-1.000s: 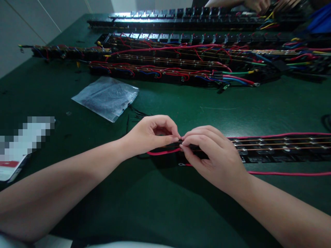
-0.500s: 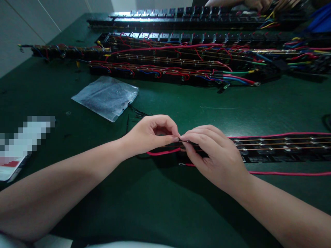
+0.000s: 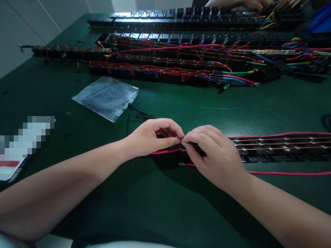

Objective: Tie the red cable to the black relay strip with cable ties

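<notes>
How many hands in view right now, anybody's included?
4. Left hand and right hand, close together over the near strip; at the top right, one co-worker hand beside another co-worker hand, both cropped. More could be hidden.

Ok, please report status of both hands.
Bare left hand, bare right hand pinching together at long black strip. Grip contents unclear. Translucent plastic bag beyond, not blocking.

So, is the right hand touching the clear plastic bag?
No, the right hand is over the near black strip, while the clear plastic bag lies apart, farther left.
</notes>
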The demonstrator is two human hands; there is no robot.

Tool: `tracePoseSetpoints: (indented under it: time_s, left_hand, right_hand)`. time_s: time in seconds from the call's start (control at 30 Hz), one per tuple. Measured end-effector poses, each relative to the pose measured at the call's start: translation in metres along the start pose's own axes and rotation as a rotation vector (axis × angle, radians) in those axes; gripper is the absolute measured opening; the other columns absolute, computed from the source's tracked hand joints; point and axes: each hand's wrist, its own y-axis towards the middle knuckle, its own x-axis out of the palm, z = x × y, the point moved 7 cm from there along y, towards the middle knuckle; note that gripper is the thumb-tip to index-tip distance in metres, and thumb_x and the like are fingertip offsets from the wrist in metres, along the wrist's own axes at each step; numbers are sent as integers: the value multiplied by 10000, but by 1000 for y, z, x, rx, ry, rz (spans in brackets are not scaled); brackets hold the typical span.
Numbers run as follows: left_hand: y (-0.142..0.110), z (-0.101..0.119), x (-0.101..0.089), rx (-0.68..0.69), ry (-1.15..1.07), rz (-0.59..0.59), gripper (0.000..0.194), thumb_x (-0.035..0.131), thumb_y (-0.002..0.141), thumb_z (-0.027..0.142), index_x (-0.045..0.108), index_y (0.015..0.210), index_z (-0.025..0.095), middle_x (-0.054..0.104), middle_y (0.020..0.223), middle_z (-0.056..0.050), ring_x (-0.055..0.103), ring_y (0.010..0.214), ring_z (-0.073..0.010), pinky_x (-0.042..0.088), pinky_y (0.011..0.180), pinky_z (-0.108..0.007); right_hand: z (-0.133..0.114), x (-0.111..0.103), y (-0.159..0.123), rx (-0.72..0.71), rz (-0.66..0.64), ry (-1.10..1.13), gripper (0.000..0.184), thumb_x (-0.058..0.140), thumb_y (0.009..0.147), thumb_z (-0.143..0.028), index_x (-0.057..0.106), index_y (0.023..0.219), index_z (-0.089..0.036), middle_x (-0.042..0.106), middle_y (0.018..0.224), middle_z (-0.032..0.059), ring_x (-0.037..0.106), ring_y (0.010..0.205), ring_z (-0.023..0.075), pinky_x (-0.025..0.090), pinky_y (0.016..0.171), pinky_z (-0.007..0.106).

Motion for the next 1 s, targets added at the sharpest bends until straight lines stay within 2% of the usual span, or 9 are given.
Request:
tracePoseSetpoints:
  time_s: [0.33, 0.63, 0.77, 0.9, 1.0]
  left_hand:
    - [1, 2, 2, -2, 31, -3, 57, 649, 835, 133, 666, 887, 146, 678, 865, -2, 619, 790, -97, 480, 705, -218]
    - [0, 0, 1, 3, 12, -1, 97, 602, 837, 83, 653, 892, 144, 660, 864, 6, 621, 799, -85, 504, 743, -196]
    - [1, -2, 0, -7, 26, 5, 142, 564, 817, 31, 644, 861, 140, 644, 837, 9, 606, 769, -81, 501, 720, -189]
    - [1, -2, 1, -6, -1, -12, 118, 569, 830, 53, 638, 878, 135, 638, 844, 1, 599, 768, -84, 499, 716, -193]
    - [1, -2, 1, -1, -23, -25, 89, 581, 843, 85, 631, 903, 128, 631, 863, -11, 597, 778, -91, 498, 715, -201]
  right_hand:
    - [-2, 3, 1, -1, -51, -58, 89, 518, 910, -94, 568, 882, -162, 675, 838, 93, 593, 786, 212, 508, 689, 366]
    - [-1, 1, -1, -1, -14, -48, 119, 478, 900, -75, 492, 903, -193, 627, 841, 70, 569, 780, 204, 483, 673, 351]
    - [5, -3, -4, 61, 25, 7, 128, 434, 921, -83, 455, 908, -209, 583, 825, 52, 553, 772, 189, 470, 675, 334]
    - [5, -3, -4, 70, 20, 7, 110, 466, 922, -102, 465, 920, -212, 601, 838, 49, 567, 788, 187, 473, 696, 327]
    - [2, 0, -2, 48, -15, -42, 80, 520, 887, -137, 498, 947, -185, 640, 886, 83, 594, 831, 212, 487, 729, 345]
